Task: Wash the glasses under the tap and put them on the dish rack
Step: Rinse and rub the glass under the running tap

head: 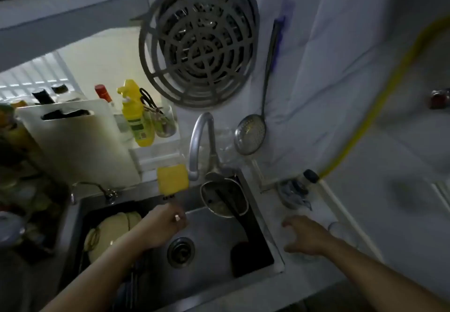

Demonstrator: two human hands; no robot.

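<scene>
My left hand point(165, 224) is over the steel sink point(214, 270), gripping the handle of a yellow sponge brush point(172, 177) that points up beside the tap point(198, 141). No water runs from the spout. My right hand point(305, 237) is on the counter right of the sink, with thumb and fingers spread around a blurred clear glass point(295, 237); I cannot tell whether they touch it. Another clear glass point(341, 228) stands just beyond that hand. The black dish rack point(81, 233) fills the sink's left part and holds pale yellow dishes.
A steel pot point(222, 200) with a long black handle lies in the sink under the tap. A white cutting board point(80, 141) and a yellow bottle point(136, 116) stand behind the sink. A skimmer point(250, 138) hangs on the wall, and a small jar point(298, 189) sits on the right counter.
</scene>
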